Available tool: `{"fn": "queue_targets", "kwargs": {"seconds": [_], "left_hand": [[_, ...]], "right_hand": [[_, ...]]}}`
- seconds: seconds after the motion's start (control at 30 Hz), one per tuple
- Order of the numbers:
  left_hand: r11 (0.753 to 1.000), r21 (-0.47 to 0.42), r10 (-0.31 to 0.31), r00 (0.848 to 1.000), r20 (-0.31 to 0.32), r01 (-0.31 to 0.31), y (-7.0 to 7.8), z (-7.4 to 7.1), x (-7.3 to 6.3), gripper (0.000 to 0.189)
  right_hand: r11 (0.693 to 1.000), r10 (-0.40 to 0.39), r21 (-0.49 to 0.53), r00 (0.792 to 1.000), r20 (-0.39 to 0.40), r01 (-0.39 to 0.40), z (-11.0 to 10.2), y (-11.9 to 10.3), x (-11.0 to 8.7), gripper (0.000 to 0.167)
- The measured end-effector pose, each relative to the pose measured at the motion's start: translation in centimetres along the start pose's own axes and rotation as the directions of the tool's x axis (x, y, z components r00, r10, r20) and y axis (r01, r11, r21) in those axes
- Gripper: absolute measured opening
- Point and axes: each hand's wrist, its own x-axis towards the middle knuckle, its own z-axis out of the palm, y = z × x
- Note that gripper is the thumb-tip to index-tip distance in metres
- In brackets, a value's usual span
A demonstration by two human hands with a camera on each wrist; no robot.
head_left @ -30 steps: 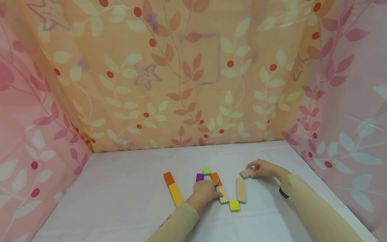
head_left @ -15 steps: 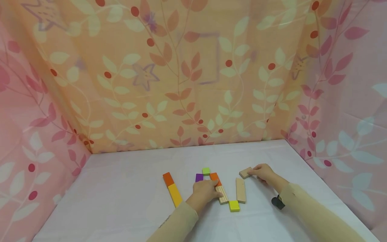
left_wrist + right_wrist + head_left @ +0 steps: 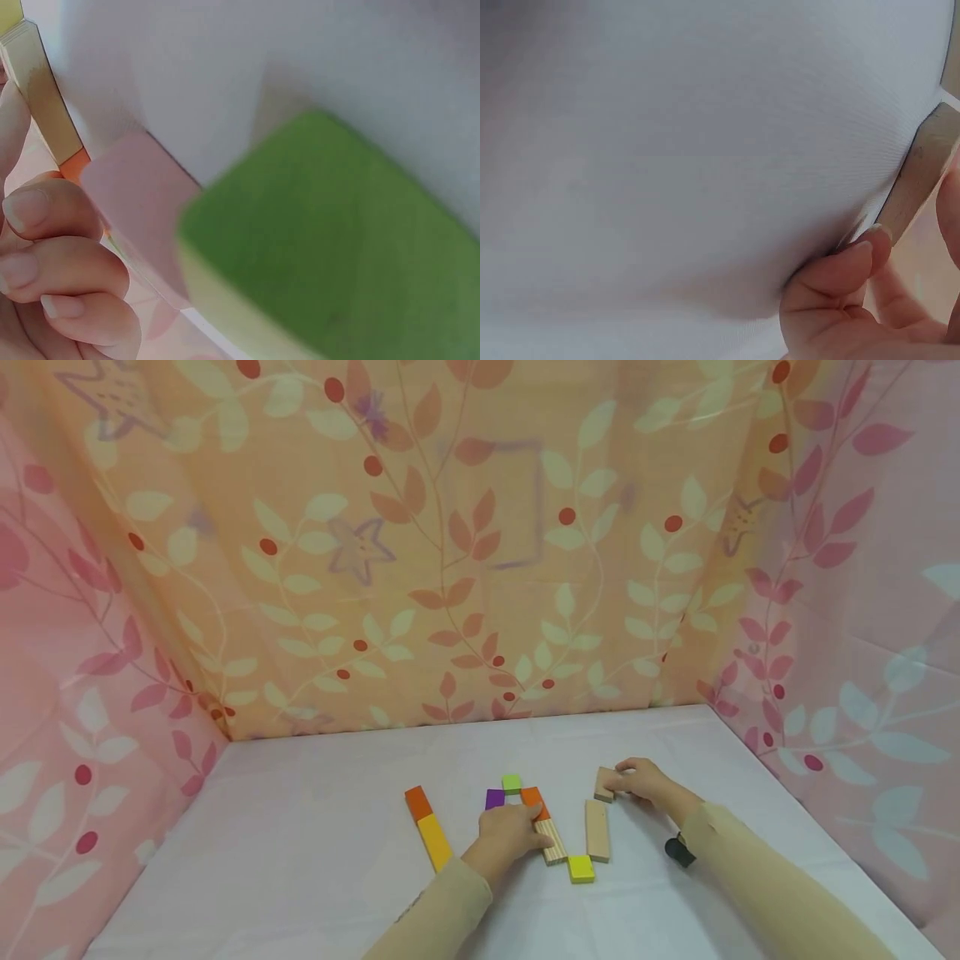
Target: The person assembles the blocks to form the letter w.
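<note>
My left hand (image 3: 506,839) rests at the side of an orange block (image 3: 533,798) and a striped bare-wood block (image 3: 553,843) set end to end. In the left wrist view its lower fingers (image 3: 94,270) are bent, next to a pink block (image 3: 142,202) and a large green block (image 3: 337,232). Farther right, my right hand (image 3: 647,783) pinches a short plain wooden block (image 3: 603,777) by its side. That block stands just beyond a longer plain wooden block (image 3: 597,831). A yellow block (image 3: 581,868) lies at the near end of both wooden rows.
A lime green block (image 3: 512,784) and a purple block (image 3: 495,798) lie beyond my left hand. To the left, a dark orange block (image 3: 418,805) and an amber block (image 3: 435,842) form a slanted row. Floral cloth (image 3: 450,610) walls surround the white tabletop (image 3: 315,843).
The short wooden block has turned from slanted to nearly in line with the longer one, as my right hand shifted slightly left and regripped it. My left hand has stayed in place.
</note>
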Motion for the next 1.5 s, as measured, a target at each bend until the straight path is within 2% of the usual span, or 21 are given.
{"fn": "queue_targets", "kwargs": {"seconds": [0.2,0.43,0.6,0.97,1.5], "left_hand": [[1.000,0.007,-0.006,1.000,0.002,0.006,-0.1,-0.1,0.2,0.065],[1.000,-0.014,0.004,1.000,0.014,-0.003,0.0,-0.1,0.1,0.063],[1.000,-0.003,0.004,1.000,0.009,-0.004,-0.1,-0.3,0.1,0.063],[0.999,0.009,0.042,0.999,-0.001,-0.042,-0.2,-0.6,0.4,0.059],[0.999,0.034,0.035,0.999,0.017,-0.036,-0.3,-1.2,0.2,0.058]], "right_hand": [[1.000,0.002,0.016,1.000,-0.001,-0.002,0.4,0.1,0.4,0.053],[0.997,-0.079,-0.016,0.997,0.013,0.079,0.7,0.1,0.3,0.053],[0.995,-0.098,0.025,0.995,0.023,0.098,1.0,0.0,0.0,0.053],[0.998,-0.063,0.020,0.997,0.034,0.063,1.5,-0.6,-0.3,0.052],[0.997,-0.071,0.023,0.995,0.064,0.070,1.8,-1.1,0.3,0.057]]}}
